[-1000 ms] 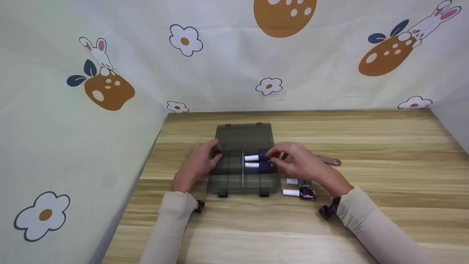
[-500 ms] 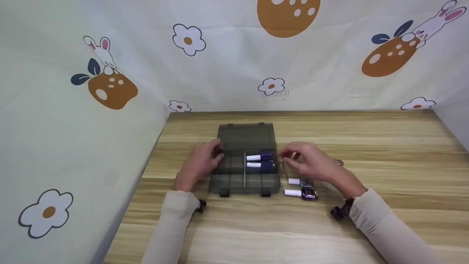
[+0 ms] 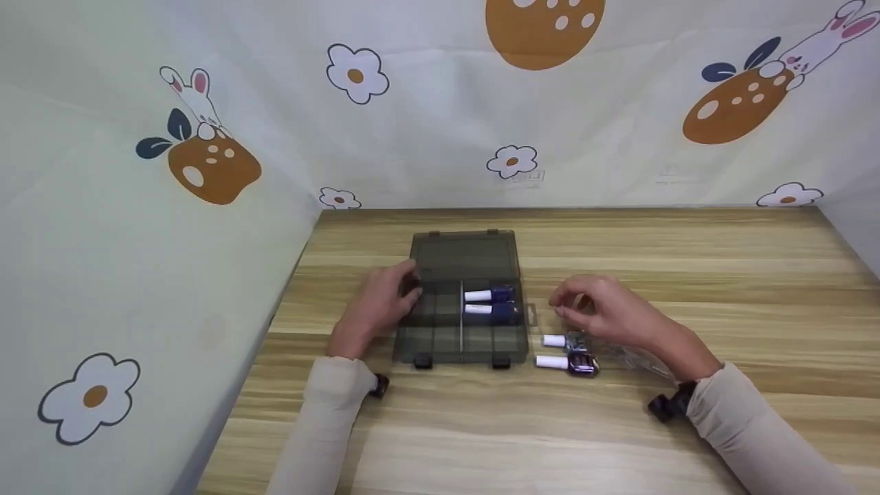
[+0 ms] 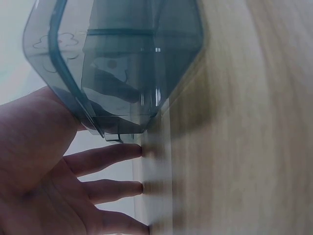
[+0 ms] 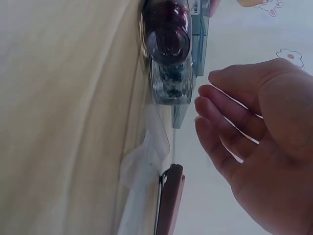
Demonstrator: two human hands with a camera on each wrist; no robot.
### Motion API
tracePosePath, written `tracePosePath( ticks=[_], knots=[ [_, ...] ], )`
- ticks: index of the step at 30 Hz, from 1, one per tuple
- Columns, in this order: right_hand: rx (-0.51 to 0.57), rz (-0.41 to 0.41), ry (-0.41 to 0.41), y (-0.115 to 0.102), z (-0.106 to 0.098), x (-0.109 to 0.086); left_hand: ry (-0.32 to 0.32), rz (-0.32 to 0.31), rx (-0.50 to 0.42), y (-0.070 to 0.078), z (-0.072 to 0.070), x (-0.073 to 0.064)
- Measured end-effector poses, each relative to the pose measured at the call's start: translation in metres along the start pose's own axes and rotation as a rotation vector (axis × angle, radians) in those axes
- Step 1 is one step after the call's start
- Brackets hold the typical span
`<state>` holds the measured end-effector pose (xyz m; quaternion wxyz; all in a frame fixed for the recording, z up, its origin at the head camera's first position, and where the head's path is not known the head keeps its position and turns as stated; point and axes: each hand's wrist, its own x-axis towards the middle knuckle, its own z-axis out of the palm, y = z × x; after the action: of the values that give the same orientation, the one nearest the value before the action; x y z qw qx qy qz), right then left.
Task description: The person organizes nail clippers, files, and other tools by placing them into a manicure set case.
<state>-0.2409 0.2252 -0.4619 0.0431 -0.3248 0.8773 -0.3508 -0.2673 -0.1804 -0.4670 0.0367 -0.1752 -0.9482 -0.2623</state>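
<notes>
A translucent dark grey compartment box [image 3: 426, 344] lies with its lid [image 3: 464, 254] folded back. Two dark blue nail polish bottles [image 3: 505, 313] with white caps lie side by side in its right half. My left hand [image 3: 378, 302] rests at the box's left edge near the hinge; in the left wrist view three straight fingers [image 4: 110, 191] reach down to the tabletop. Right of the box, my right hand [image 3: 612, 309] hovers with loosely bent fingers and nothing between them. Below it lie a clear glittery nail polish bottle [image 3: 576, 342] and a dark red one [image 3: 581, 364].
A crumpled clear plastic piece [image 3: 639, 361] lies under the right wrist. In the right wrist view a brownish-pink flat tool [image 5: 171, 198] lies beyond it; the right arm hides it in the head view. A patterned cloth [image 3: 426, 137] hangs behind the wooden table [image 3: 440, 440].
My right hand has let go of the upper dark blue nail polish bottle in the box and moved off to the right. The left hand has stayed at the box's edge.
</notes>
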Motion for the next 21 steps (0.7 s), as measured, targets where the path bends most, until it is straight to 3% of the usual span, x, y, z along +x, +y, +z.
tracePosePath(
  ticks=[9,21],
  knots=[
    [-0.034,-0.038,-0.113,0.003,-0.007,-0.018,-0.004,-0.006,0.011,0.001,0.000,-0.001],
    [-0.002,0.010,-0.245,0.001,-0.010,-0.023,-0.024,-0.026,-0.024,-0.001,0.001,-0.001]
  ],
)
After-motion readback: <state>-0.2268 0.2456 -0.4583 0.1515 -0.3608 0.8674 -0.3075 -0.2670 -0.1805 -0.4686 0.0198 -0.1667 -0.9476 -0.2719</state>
